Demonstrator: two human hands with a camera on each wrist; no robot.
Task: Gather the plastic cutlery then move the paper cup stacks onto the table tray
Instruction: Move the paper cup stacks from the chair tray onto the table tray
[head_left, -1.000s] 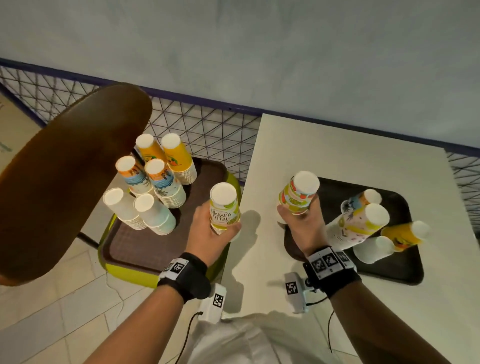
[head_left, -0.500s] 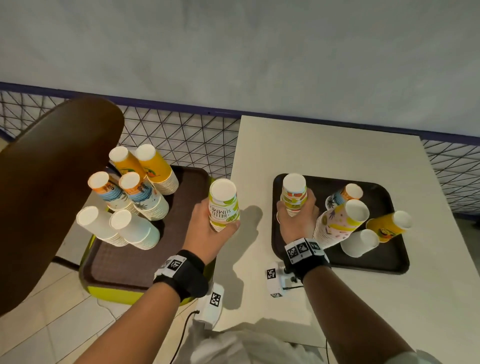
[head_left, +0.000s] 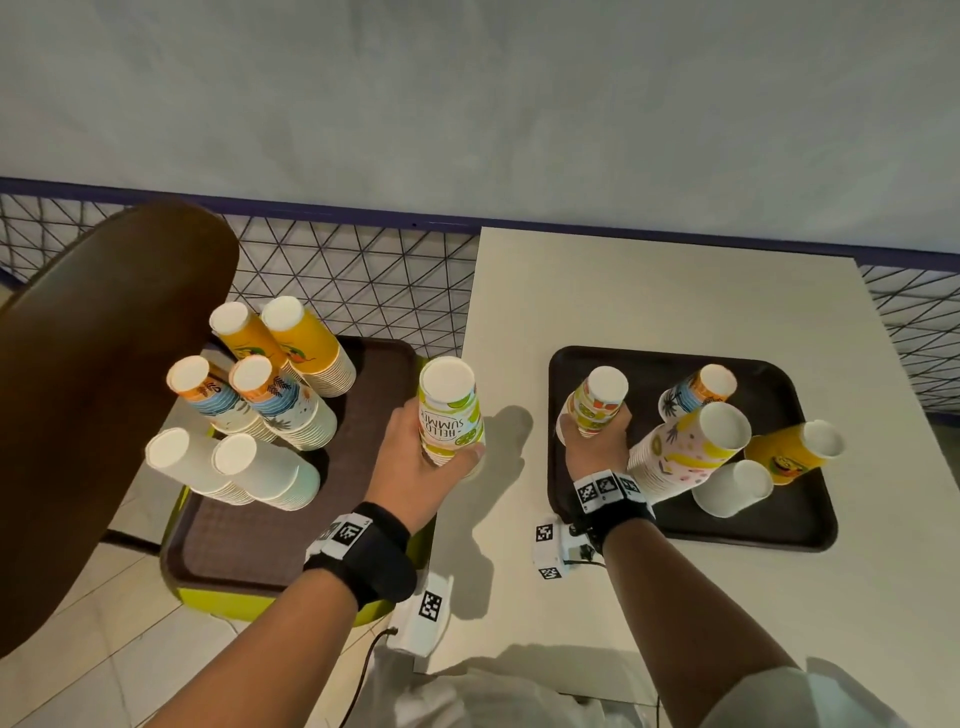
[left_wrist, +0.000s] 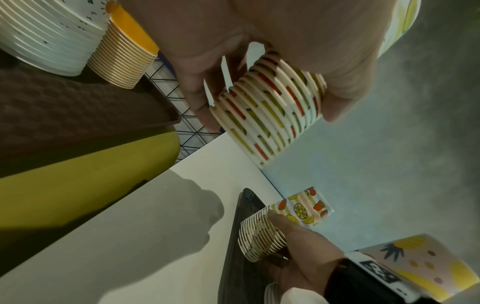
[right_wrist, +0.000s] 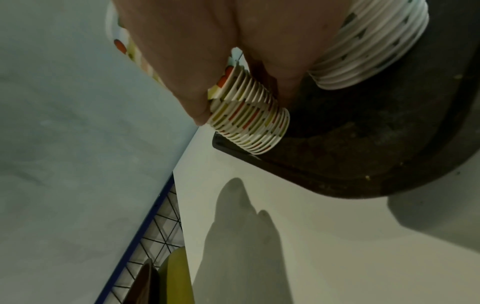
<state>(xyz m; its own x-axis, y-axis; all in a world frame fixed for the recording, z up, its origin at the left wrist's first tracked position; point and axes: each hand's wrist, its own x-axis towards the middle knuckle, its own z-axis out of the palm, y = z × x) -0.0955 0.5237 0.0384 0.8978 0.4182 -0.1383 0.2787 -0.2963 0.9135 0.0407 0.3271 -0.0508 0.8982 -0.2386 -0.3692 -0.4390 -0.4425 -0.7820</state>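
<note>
My left hand (head_left: 415, 462) grips an upside-down stack of lime-print "Hello Summer" paper cups (head_left: 449, 410) above the gap between the chair and the white table (head_left: 675, 291); its rims (left_wrist: 270, 115) show in the left wrist view. My right hand (head_left: 597, 441) holds a fruit-print cup stack (head_left: 597, 400) at the left end of the black table tray (head_left: 779, 535); the stack's bottom rims (right_wrist: 252, 127) sit at the tray's edge (right_wrist: 337, 181). Several other cup stacks (head_left: 691, 447) stand on that tray. No plastic cutlery is visible.
A brown tray (head_left: 249, 551) on a yellow-green chair seat (head_left: 234, 605) at the left carries several more cup stacks (head_left: 270, 395). A dark wooden chair back (head_left: 93, 395) rises at far left. A wire-mesh fence (head_left: 363, 280) and a grey wall lie behind.
My right hand has carried the fruit-print stack onto the left end of the black tray and lowered it. My left hand has brought the lime-print stack a little toward the table.
</note>
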